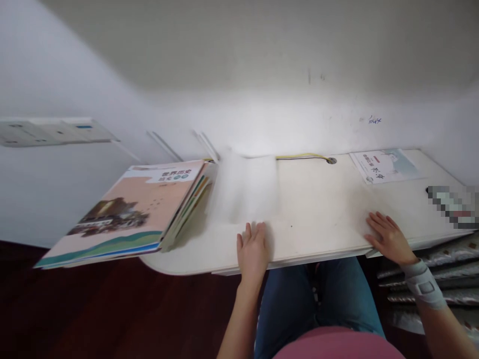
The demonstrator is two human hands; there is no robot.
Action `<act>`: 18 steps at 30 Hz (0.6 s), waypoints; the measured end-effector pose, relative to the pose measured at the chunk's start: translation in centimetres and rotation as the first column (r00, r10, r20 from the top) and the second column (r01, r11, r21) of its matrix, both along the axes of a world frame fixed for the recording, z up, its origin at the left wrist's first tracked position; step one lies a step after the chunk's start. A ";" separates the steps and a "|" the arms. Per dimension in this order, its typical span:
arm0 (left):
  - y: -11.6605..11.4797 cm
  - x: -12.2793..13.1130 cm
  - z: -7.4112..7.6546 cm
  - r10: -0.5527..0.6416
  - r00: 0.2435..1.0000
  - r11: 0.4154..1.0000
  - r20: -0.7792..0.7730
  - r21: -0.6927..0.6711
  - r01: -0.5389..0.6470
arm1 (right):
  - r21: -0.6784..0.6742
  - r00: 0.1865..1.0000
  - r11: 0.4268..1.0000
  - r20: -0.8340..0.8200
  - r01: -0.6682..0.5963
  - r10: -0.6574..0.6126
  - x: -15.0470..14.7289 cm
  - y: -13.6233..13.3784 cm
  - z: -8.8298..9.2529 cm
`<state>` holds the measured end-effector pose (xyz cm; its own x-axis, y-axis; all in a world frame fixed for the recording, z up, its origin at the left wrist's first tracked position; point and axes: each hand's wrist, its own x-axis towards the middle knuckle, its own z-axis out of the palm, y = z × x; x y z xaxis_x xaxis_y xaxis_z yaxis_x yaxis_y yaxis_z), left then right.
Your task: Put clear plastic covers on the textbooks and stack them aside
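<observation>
My left hand (253, 252) rests at the front of the white desk, palm down with its fingers stretched out. Its fingertips are at the near edge of a white sheet of paper (245, 189), which is blurred; whether they touch it I cannot tell. On the right, my right hand (389, 238) lies flat near the desk's front edge, fingers apart and nothing in them. A grey wrist wrap (424, 284) is on that forearm. Left of the paper, a stack of books (127, 209) overhangs the desk's rounded end, a pink-covered one on top.
A thin booklet (389, 166) lies at the back right of the desk (318, 207). Beyond my right hand is a pixelated object (454, 204). Yellow and black wires (303, 156) run along the wall to a round hole (332, 160). Silvery wrapped items (445, 269) sit below the desk.
</observation>
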<state>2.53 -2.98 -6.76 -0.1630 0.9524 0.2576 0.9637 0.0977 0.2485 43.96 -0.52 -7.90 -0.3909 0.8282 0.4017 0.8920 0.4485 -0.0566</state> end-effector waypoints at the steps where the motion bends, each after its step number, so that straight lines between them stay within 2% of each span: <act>1: 0.0 0.0 0.3 0.007 1.000 1.000 0.008 0.008 -0.007 | 0.013 1.000 1.000 0.007 -0.004 0.004 0.0 -0.1 0.0; 3: 0.3 -0.5 1.6 0.012 0.999 0.999 0.030 0.050 -0.013 | 0.048 1.000 0.999 0.008 -0.021 0.020 0.0 -0.2 -0.3; 6: 1.4 -2.7 5.3 0.036 0.999 0.985 0.029 0.166 -0.041 | 0.107 0.998 0.993 -0.037 -0.053 0.058 0.4 -0.3 -0.9; 9: 3.1 -6.6 9.7 0.149 0.987 0.967 -0.055 0.218 -0.134 | 0.143 0.995 0.986 -0.055 -0.080 0.089 0.6 0.0 -1.3; 11: 4.3 -9.5 11.7 0.269 0.954 0.954 -0.134 0.172 -0.245 | 0.155 0.994 0.983 -0.041 -0.095 0.103 0.6 0.2 -1.4; 14: 5.3 -12.7 12.7 0.431 0.873 0.896 -0.229 -0.005 -0.444 | 0.181 0.994 0.978 -0.023 -0.104 0.110 0.4 0.3 -1.2; 16: 5.4 -13.7 12.5 0.450 0.852 0.859 -0.267 -0.130 -0.494 | 0.194 0.994 0.975 -0.017 -0.105 0.111 0.3 0.2 -1.1; 18: 5.1 -13.8 12.3 0.432 0.856 0.849 -0.283 -0.192 -0.492 | 0.200 0.994 0.975 -0.015 -0.099 0.104 0.2 0.2 -1.1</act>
